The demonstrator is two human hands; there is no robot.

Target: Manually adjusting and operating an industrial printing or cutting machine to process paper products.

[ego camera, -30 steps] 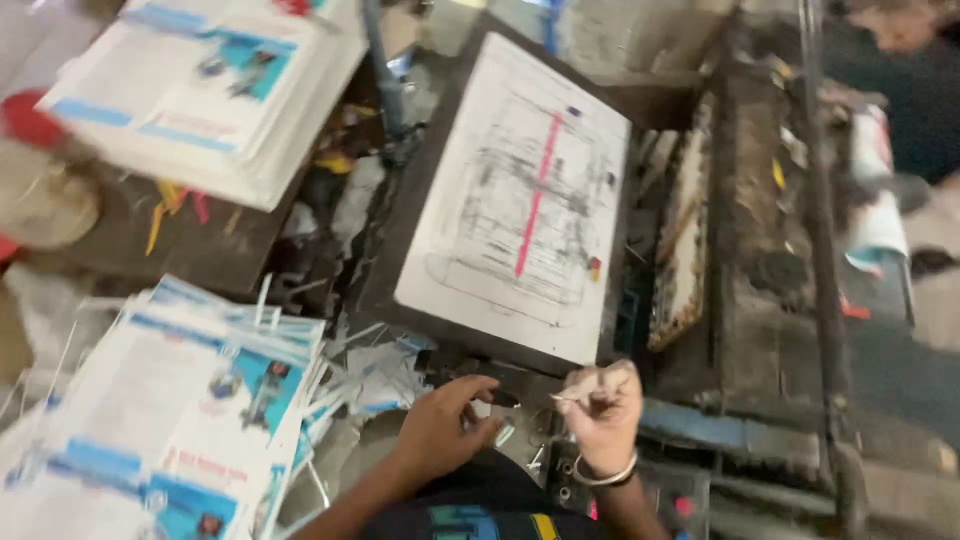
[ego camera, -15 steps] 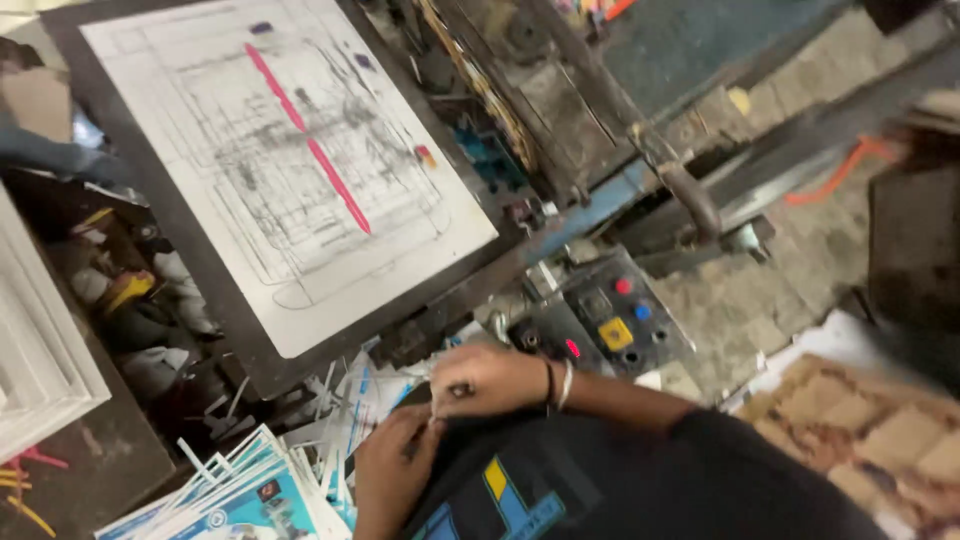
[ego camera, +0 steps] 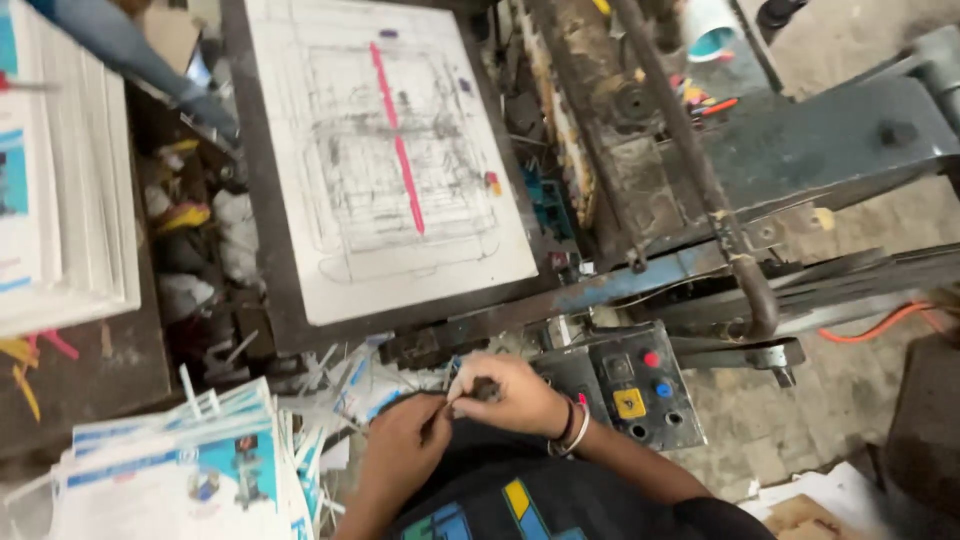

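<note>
At the lower centre of the frame, the right hand (ego camera: 505, 393) and left hand (ego camera: 408, 442) both pinch in their grip a small dark piece (ego camera: 484, 388), lying roughly left-to-right, just below the white marked board (ego camera: 390, 160).

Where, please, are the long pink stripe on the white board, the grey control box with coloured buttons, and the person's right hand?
Long pink stripe (ego camera: 397, 140), head view, its middle.
Grey control box (ego camera: 625, 385), head view, its front face.
Right hand (ego camera: 505, 392), head view, the back of the hand.
</note>
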